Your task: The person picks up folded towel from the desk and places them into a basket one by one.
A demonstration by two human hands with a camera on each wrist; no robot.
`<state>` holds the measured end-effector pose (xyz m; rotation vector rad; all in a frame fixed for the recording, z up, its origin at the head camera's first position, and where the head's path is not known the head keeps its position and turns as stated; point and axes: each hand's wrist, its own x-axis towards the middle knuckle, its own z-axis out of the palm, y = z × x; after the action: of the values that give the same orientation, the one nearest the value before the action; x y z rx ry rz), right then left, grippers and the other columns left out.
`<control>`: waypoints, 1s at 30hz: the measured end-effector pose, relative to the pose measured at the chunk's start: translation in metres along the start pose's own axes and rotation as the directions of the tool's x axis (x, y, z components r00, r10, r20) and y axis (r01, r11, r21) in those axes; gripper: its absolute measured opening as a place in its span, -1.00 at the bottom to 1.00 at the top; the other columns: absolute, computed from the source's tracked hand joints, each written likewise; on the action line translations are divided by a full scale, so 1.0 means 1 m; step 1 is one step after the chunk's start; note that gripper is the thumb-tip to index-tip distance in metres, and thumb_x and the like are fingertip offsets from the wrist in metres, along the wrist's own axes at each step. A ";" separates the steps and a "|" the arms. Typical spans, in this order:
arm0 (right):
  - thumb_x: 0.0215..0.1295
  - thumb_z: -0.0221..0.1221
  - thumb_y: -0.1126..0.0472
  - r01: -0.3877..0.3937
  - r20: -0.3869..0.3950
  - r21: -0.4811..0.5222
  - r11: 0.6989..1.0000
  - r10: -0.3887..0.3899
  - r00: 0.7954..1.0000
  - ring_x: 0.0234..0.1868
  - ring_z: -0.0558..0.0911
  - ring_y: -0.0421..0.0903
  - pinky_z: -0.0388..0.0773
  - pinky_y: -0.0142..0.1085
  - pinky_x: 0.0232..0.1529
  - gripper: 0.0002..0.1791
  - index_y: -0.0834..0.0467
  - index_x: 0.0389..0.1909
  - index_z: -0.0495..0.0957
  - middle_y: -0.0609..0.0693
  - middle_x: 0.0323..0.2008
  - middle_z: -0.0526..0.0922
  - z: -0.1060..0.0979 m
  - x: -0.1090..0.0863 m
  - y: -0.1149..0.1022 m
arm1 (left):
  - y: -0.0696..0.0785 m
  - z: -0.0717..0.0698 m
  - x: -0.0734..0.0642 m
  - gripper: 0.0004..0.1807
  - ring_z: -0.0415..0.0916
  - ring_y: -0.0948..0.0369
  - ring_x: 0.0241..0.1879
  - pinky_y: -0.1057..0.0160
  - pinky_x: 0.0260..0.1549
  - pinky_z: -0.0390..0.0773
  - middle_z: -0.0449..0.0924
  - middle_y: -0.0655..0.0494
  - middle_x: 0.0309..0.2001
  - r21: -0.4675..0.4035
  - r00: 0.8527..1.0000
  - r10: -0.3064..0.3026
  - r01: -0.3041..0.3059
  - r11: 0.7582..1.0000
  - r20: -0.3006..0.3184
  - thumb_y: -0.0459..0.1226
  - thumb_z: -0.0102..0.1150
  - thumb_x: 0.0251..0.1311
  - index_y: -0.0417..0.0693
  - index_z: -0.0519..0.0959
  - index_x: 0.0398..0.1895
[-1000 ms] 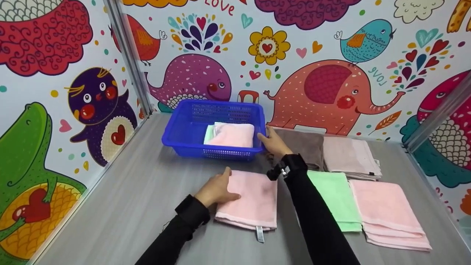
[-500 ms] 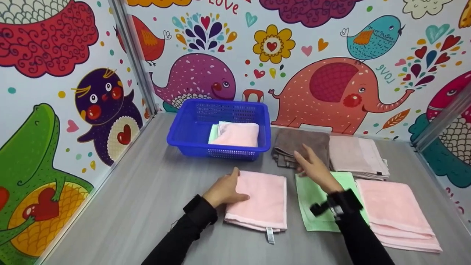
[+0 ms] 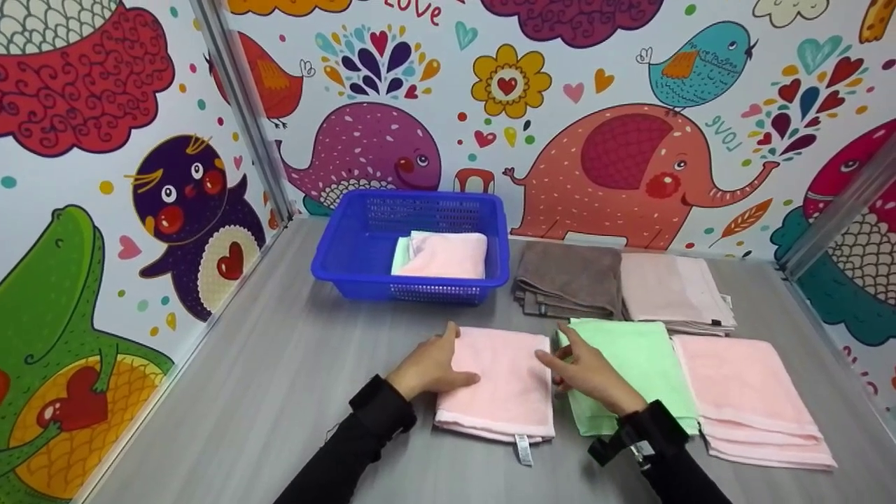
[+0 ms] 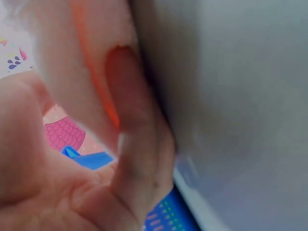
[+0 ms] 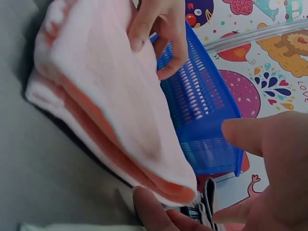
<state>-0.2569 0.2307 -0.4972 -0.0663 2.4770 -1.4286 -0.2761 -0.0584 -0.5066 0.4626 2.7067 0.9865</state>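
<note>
A folded pink towel point(image 3: 500, 381) lies on the table between the two hands, its white tag hanging off the front edge. At its left edge my left hand point(image 3: 430, 364) grips it, thumb on top; in the left wrist view the fingers point(image 4: 132, 96) lie against the towel's underside. My right hand point(image 3: 595, 371) is at the right edge, over part of a green towel point(image 3: 630, 350). Its thumb is spread from the fingers, and in the right wrist view the fingertips point(image 5: 144, 197) are right at the pink towel's folded edge point(image 5: 178, 190).
A blue basket point(image 3: 350, 280) behind the hands contains folded pink and green towels point(image 3: 448, 255). On the right are a brown towel point(image 3: 570, 276), a pale beige-pink towel point(image 3: 668, 287) and another pink towel point(image 3: 749, 399). Printed walls point(image 3: 448, 56) stand at the back and sides.
My right hand has left the basket's right side, passed over the brown and green towels, and come to the pink towel's right edge. My left hand has stayed at the left edge.
</note>
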 end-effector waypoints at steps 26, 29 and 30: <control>0.09 0.53 0.24 0.127 -0.032 -0.168 0.978 -0.134 0.990 -0.34 0.61 -0.10 0.56 -0.26 -0.40 -0.07 0.31 0.46 0.31 0.07 -0.33 0.69 0.018 0.007 0.012 | -0.008 -0.004 0.000 -0.27 0.60 0.00 -0.06 -0.06 0.11 0.60 0.61 -0.36 0.14 -0.020 0.995 0.072 -0.071 0.997 0.070 -0.27 0.32 0.11 -0.11 0.27 0.37; 0.08 0.52 0.24 0.152 -0.025 -0.156 0.976 -0.158 0.987 -0.34 0.61 -0.10 0.57 -0.27 -0.41 -0.08 0.33 0.45 0.31 0.07 -0.33 0.69 0.018 0.007 0.013 | -0.009 -0.004 -0.001 -0.29 0.58 0.01 -0.10 -0.07 0.08 0.61 0.63 -0.37 0.08 -0.021 0.993 0.098 -0.097 0.995 0.065 -0.29 0.32 0.12 -0.13 0.27 0.35; 0.07 0.52 0.25 0.159 -0.024 -0.154 0.975 -0.165 0.986 -0.34 0.62 -0.10 0.57 -0.28 -0.41 -0.08 0.34 0.44 0.32 0.07 -0.33 0.69 0.017 0.007 0.013 | -0.009 -0.004 -0.001 -0.29 0.59 0.01 -0.08 -0.07 0.09 0.60 0.63 -0.37 0.08 -0.019 0.992 0.106 -0.105 0.994 0.063 -0.28 0.33 0.14 -0.13 0.27 0.35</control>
<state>-0.2581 0.2217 -0.5185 -0.2819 2.6603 -1.3085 -0.2785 -0.0677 -0.5097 0.6286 2.6389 1.0012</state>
